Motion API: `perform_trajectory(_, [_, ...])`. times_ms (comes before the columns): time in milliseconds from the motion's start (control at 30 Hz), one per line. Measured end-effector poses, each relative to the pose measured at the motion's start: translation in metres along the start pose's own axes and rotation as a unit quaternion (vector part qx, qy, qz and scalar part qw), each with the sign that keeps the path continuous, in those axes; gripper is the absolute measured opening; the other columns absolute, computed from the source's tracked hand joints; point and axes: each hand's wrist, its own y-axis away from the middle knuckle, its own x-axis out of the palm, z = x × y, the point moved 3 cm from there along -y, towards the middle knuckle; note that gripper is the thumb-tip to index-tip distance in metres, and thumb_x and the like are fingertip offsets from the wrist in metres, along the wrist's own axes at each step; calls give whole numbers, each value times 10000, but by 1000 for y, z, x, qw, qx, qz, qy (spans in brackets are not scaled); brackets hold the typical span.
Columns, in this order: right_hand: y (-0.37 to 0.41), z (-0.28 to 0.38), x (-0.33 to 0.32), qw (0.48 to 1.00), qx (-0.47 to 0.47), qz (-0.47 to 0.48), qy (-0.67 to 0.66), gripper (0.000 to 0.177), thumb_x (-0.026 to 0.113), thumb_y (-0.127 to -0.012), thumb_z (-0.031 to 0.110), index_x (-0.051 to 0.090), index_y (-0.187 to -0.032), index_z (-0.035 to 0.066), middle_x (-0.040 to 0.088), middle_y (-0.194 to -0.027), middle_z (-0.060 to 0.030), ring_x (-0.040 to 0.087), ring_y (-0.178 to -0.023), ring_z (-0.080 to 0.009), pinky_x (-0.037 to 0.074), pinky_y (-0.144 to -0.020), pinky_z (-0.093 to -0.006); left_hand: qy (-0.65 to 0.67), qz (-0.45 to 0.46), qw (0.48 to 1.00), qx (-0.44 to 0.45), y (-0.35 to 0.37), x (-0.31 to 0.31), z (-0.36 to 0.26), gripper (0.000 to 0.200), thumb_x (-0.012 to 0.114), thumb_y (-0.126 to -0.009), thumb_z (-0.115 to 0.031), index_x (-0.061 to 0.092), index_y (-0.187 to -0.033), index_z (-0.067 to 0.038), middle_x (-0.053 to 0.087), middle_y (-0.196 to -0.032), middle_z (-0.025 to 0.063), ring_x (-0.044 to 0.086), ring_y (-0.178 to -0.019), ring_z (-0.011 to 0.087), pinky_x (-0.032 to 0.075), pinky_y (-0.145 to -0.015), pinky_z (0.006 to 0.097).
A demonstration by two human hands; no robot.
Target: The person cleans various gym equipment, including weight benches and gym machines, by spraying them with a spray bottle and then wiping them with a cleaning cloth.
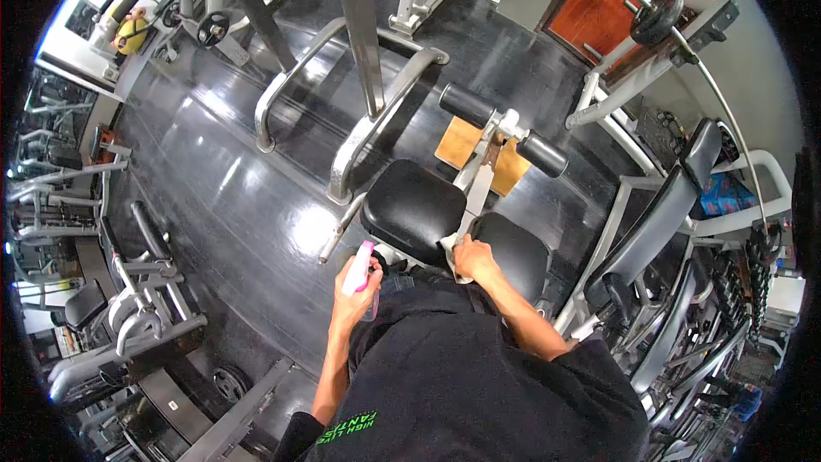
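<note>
My left hand is wrapped round a spray bottle with a white and pink trigger head. It is held in front of my body, just left of the black seat pad. My right hand is closed on what looks like a pale cloth, mostly hidden under the fingers. That hand rests against the light metal post between the seat pad and a second black pad. Beyond the pads, two black foam rollers sit on the machine's end.
A wooden board lies beneath the rollers. Metal frame legs rise ahead on the dark floor. On the right stand a padded bench and a racked barbell with a plate. More machines line the left.
</note>
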Motion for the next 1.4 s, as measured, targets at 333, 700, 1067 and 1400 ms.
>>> perform_trajectory(333, [0, -29, -82, 916, 76, -84, -386, 376, 522, -906, 351, 618, -904, -13, 654, -851, -190, 626, -814, -190, 480, -702, -355, -4, 5, 1000, -6, 13, -15, 5, 152, 642, -827, -48, 587, -964, -14, 609, -785, 18, 563, -625, 75, 466, -581, 227])
perform_trajectory(700, [-41, 57, -46, 906, -203, -315, -199, 427, 577, -712, 56, 612, -1112, 200, 514, -1128, -150, 550, -999, -333, 496, -806, -429, 19, -30, 999, -38, 19, -26, 15, 275, 625, -821, -15, 566, -1088, 5, 616, -893, 36, 578, -686, 87, 488, -623, 237])
perform_trajectory(1067, [-129, 26, -74, 891, -151, -328, -275, 386, 546, -756, 52, 618, -1121, 157, 558, -1150, -139, 553, -1043, -347, 465, -889, -400, 12, -77, 997, 0, 16, -24, -4, 188, 661, -825, -65, 589, -988, -7, 612, -829, 21, 558, -652, 75, 480, -597, 232])
perform_trajectory(1400, [-160, 35, -101, 944, -142, -246, -171, 454, 588, -729, 76, 600, -1158, 225, 515, -1124, -138, 553, -1009, -331, 491, -819, -420, 5, -73, 997, 1, -1, -11, -24, 164, 644, -828, -30, 585, -980, -8, 621, -847, 28, 566, -648, 78, 477, -597, 225])
